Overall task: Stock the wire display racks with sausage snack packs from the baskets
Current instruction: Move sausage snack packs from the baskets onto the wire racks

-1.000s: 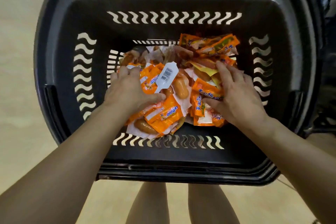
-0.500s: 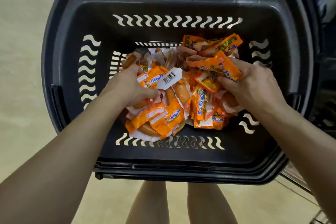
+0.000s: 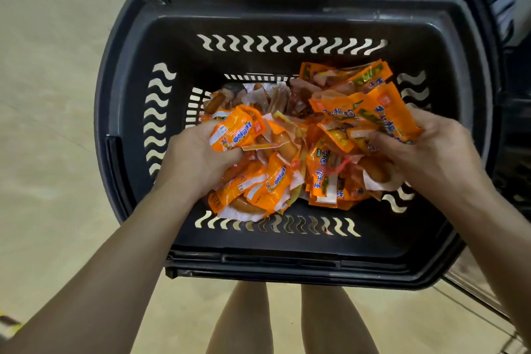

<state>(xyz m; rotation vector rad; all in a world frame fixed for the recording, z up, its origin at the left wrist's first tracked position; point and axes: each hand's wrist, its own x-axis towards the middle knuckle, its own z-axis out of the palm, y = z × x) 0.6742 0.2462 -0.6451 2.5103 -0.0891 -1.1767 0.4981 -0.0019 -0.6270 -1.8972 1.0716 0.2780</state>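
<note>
Both of your hands had closed and lifted since a second earlier, when they lay flat on the heap. Your left hand [image 3: 198, 158] had curled round an orange pack [image 3: 238, 132] and raised it just clear. Your right hand [image 3: 431, 152] had gathered a fanned bunch of packs [image 3: 382, 112] near the basket's right wall. The white barcode tag that showed between your hands before was no longer in view.

You were, by my reading, at the gathering step: packs were in hand, none had been carried off, and no wire rack showed anywhere. The next move called for bringing both handfuls up over the rim without dragging along the loose packs that overlapped them, then turning to wherever the racks stood. Your right-hand bunch looked splayed, so a firmer hold seemed wise before lifting.

The black basket [image 3: 129, 95] stood in front of your legs over the pale floor [image 3: 57, 95], and its doubled rims suggested at least one more basket nested beneath. It held a jumbled heap of sausage snack packs [image 3: 287, 175], orange-printed with clear backs. They covered most of the bottom and left a bare strip along the near side. Plenty remained to stock.
</note>
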